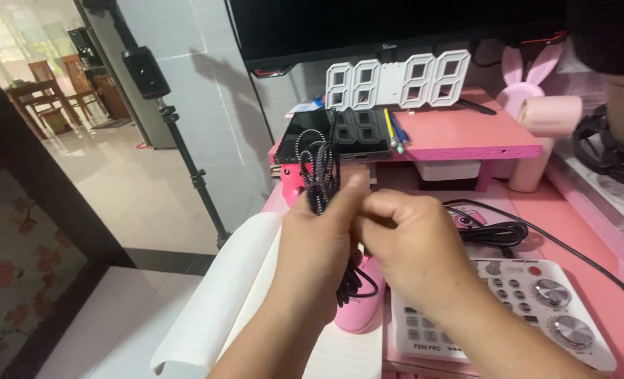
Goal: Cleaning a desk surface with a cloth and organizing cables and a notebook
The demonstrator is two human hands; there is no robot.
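A: Where's the braided cable (317, 175)?

B: Bunched up above the pink desk (593, 281), left hand (319, 245) wrapped round the coil, right hand (414, 242) pinching it with fingers closed.

A: Any containers?

B: Can't tell; a white audio mixer (508, 309) sits beside them.

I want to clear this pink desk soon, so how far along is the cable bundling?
Done: most of the braided cable already hangs in gathered loops from the left hand. In hand: the right hand meets the left at the bundle's middle, fingers pinching there; whether a tie is on is hidden. Left: a second black cable lies loose on the desk beside the white audio mixer.
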